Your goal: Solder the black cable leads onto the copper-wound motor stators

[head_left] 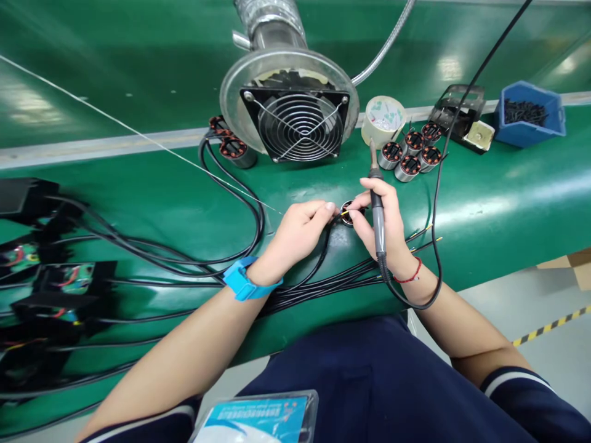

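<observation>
My left hand (302, 231), with a blue wrist strap, pinches a thin wire end against a small motor stator (348, 213) on the green bench. My right hand (385, 224) is closed round a soldering iron (376, 197). The iron's tip points up and away from the stator, and my right fingertips also touch the stator. A bundle of black wires (323, 286) runs under both wrists toward the stator. The iron's black cord (436, 246) loops round my right wrist and rises to the upper right.
A fume extractor fan (300, 123) stands behind the hands. Several more stators (409, 157) cluster at its right beside a tape roll (383, 120), a black holder (462, 114) and a blue bin of screws (529, 114). Two stators (233, 147) and circuit boards (50, 283) lie left.
</observation>
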{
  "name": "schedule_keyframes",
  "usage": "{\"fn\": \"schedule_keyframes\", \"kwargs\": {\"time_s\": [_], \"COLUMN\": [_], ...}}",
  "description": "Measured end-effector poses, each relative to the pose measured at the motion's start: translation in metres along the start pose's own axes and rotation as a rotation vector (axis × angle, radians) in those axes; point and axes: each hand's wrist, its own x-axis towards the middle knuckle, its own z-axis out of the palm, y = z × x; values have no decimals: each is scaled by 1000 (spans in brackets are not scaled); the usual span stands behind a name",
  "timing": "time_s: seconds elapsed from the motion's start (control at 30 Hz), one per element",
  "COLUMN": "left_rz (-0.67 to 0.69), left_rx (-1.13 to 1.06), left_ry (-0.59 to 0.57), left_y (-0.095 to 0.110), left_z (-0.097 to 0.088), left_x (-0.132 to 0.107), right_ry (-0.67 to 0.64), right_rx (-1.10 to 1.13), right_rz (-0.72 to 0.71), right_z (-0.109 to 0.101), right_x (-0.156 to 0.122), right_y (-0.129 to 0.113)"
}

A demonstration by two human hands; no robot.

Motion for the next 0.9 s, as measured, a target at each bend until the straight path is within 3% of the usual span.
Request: {"fn": "schedule_keyframes", "kwargs": {"time_s": [0.17, 0.57, 0.67, 0.8, 0.9], "left_rz": [85, 88, 63, -26, 9], "left_rx": [129, 111, -19, -286, -240], "left_ry": [7, 11, 28, -49, 6], "left_y": [1, 2, 3, 3, 3], "left_z": [-2, -3, 0, 6, 10], "left_x": [1, 1, 0, -4, -5], "right_ry": [-2, -22, -35, -13, -16], "right_rx": [9, -1, -43, -67, -26], "right_rz": [20, 14, 24, 15, 32], "right_z": [0, 3, 3, 1, 0], "right_x": [-1, 1, 2, 1, -1], "right_y": [-1, -2, -4, -6, -5]}}
